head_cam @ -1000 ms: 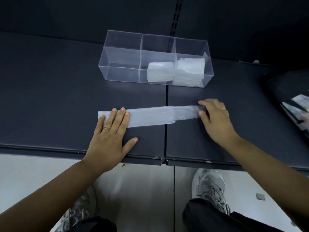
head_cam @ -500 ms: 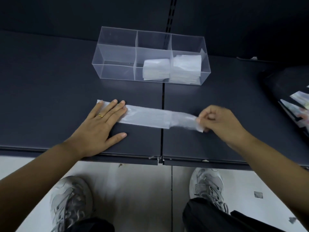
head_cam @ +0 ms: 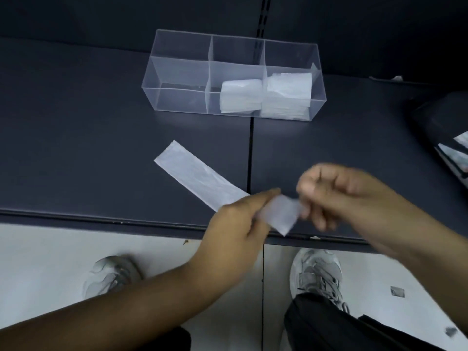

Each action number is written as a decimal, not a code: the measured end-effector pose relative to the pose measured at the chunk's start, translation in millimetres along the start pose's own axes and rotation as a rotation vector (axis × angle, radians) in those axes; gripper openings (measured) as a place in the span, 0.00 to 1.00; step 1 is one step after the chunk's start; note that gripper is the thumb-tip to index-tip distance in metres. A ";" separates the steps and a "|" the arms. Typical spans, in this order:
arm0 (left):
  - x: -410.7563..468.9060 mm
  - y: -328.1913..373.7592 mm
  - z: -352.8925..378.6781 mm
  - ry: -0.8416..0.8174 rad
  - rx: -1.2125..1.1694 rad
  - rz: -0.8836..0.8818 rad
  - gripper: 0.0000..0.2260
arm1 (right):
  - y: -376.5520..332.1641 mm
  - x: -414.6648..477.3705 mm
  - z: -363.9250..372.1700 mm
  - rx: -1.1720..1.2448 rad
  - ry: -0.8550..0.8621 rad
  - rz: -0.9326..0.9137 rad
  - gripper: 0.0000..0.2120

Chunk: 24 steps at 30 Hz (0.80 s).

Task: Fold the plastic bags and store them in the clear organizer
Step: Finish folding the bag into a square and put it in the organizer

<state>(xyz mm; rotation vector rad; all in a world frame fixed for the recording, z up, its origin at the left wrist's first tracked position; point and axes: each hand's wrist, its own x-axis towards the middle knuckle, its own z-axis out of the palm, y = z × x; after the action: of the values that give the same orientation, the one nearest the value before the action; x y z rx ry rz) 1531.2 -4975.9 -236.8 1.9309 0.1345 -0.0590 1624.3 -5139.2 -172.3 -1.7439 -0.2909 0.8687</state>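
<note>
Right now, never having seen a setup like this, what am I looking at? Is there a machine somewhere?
No machine: these are a person's two bare hands, filmed by one camera worn on the head, looking down. On the dark surface stands a clear organizer with three compartments; folded bags sit in the middle and right ones. A plastic bag, folded into a long strip, lies slantwise. The left hand and right hand, both blurred, seem to pinch its near end, lifted off the surface.

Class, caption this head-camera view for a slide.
Left hand and right hand hold the near end of a plastic bag strip; folded bags sit in two compartments of the clear organizer.
</note>
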 end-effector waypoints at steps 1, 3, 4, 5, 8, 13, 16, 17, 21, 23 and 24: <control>1.9 7.1 -4.6 -0.023 -0.136 -0.062 0.13 | -0.5 9.4 -4.6 -0.021 0.062 -0.067 0.14; 8.3 17.1 -16.5 -0.029 -0.390 -0.140 0.15 | 4.6 31.1 -11.7 -0.011 0.040 -0.142 0.18; 12.4 19.3 -23.7 -0.023 -0.469 -0.171 0.16 | 9.6 42.5 -10.7 0.025 -0.043 -0.140 0.21; 16.5 19.5 -31.3 -0.025 -0.507 -0.202 0.15 | 14.8 52.9 -6.4 0.067 -0.139 -0.109 0.24; 26.6 8.7 -48.7 -0.108 -0.603 -0.308 0.16 | 27.8 78.0 16.0 0.086 -0.315 0.009 0.33; 38.2 -23.3 -63.0 -0.042 -0.855 -0.444 0.15 | 42.3 89.9 33.0 -0.117 -0.274 -0.016 0.13; 46.0 -43.5 -74.9 0.031 -0.808 -0.548 0.13 | 49.2 92.8 35.2 -0.223 -0.158 0.034 0.05; 49.2 -48.6 -79.6 0.074 -0.779 -0.588 0.12 | 50.2 93.2 36.5 -0.229 -0.124 0.055 0.05; 60.3 -58.0 -92.5 0.212 -0.692 -0.659 0.07 | 48.1 96.4 40.2 -0.214 -0.055 0.104 0.04; 65.2 -61.1 -96.4 0.264 -0.630 -0.655 0.08 | 46.7 99.1 40.9 -0.188 -0.041 0.124 0.04; 67.2 -63.0 -98.5 0.290 -0.602 -0.647 0.08 | 46.2 100.0 41.2 -0.177 -0.034 0.130 0.04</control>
<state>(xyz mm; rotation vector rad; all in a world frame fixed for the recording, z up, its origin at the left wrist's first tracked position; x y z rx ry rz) 1587.9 -4857.4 -267.3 1.2239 0.8674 -0.1493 1656.0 -5067.0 -259.7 -1.9303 -0.2864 0.9922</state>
